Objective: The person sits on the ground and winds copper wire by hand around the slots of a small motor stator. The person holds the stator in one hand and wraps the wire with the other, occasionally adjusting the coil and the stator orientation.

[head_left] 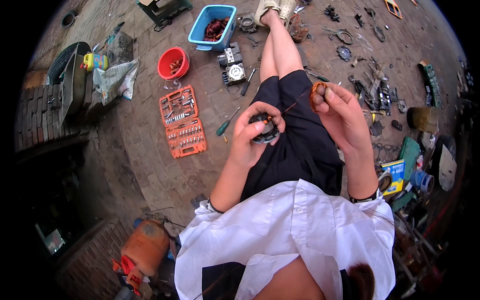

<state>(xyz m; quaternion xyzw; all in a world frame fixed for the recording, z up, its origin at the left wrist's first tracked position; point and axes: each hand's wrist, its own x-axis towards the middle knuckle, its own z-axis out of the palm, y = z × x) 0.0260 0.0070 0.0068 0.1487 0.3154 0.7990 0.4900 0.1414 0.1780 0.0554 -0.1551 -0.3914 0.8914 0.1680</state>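
My left hand (247, 130) is closed around a round, dark metal part (266, 132) with an orange winding showing inside, held above my dark shorts. My right hand (340, 112) pinches a bundle of copper wire (317, 94), a little higher and to the right. A thin copper strand (292, 104) runs from that bundle toward the part in my left hand. A green-handled screwdriver (222, 127) lies on the ground left of my left hand.
An orange socket set (185, 140), red bucket (180, 55), blue tub (226, 12) of copper scrap and metal housing (232, 75) lie ahead-left. Scattered parts (380, 95) cover the ground right. An orange cylinder (145, 242) stands lower left, near a brick edge (47, 110).
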